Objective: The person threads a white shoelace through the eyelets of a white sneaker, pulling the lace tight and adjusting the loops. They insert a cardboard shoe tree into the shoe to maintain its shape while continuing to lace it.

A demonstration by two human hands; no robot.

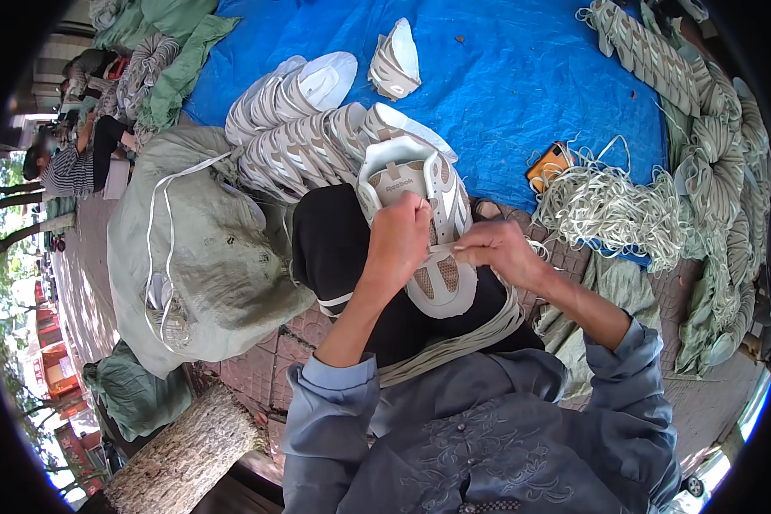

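Note:
A white and beige shoe upper (441,295) rests across my lap, its toe toward me and its padded collar away. Over its lacing area, my left hand (400,238) is closed in a fist, and what its fingers grip is hidden. My right hand (501,250) pinches a pale flat shoelace (441,250) at the shoe's right side. A short stretch of that lace runs from the right fingertips toward the left hand. On my lap below the toe lies a bundle of loose laces (463,344).
Nested rows of shoe uppers (291,154) lie beyond my knees; a separate small stack (395,62) sits on the blue tarp (505,51). At right are a heap of laces (612,206), an orange object (550,165) and more uppers (715,163). A large sack (206,248) stands at left.

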